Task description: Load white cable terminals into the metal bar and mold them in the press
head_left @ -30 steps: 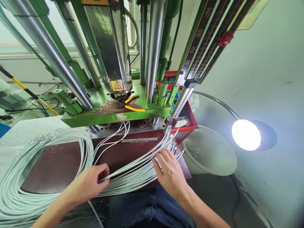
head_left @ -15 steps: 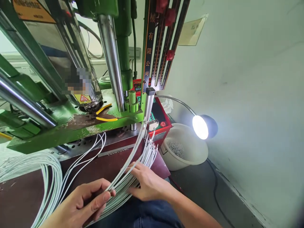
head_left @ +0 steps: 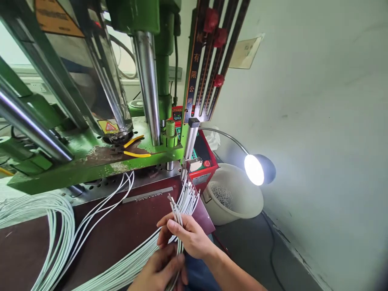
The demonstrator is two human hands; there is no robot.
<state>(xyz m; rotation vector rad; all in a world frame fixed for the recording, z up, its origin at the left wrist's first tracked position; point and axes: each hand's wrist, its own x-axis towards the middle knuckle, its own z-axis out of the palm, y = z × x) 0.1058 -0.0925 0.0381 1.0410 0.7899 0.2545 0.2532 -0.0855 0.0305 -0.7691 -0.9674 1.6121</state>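
My right hand (head_left: 194, 238) is closed around a small bunch of white cables (head_left: 176, 209), with the cable ends sticking up past the fingers. Just below it, my left hand (head_left: 163, 268) is closed on the lower part of the same bunch, slightly blurred. Behind my hands lies a thick bundle of white cables (head_left: 121, 264) along the brown table (head_left: 100, 250). Its tipped ends (head_left: 190, 196) gather at the right, near the foot of a metal upright (head_left: 190, 141).
A green press (head_left: 91, 171) stands ahead, with yellow-handled pliers (head_left: 136, 154) on its bed and several cables (head_left: 112, 202) running beneath. Coiled white cables (head_left: 60, 214) lie left. At right are a red control box (head_left: 203, 178), a lit lamp (head_left: 254, 169) and a white bucket (head_left: 248, 202) holding scraps.
The held cables have come down from beside the metal upright and their ends now stand above my right hand. My left hand has moved right, below it. My right hand has closed on the bunch.
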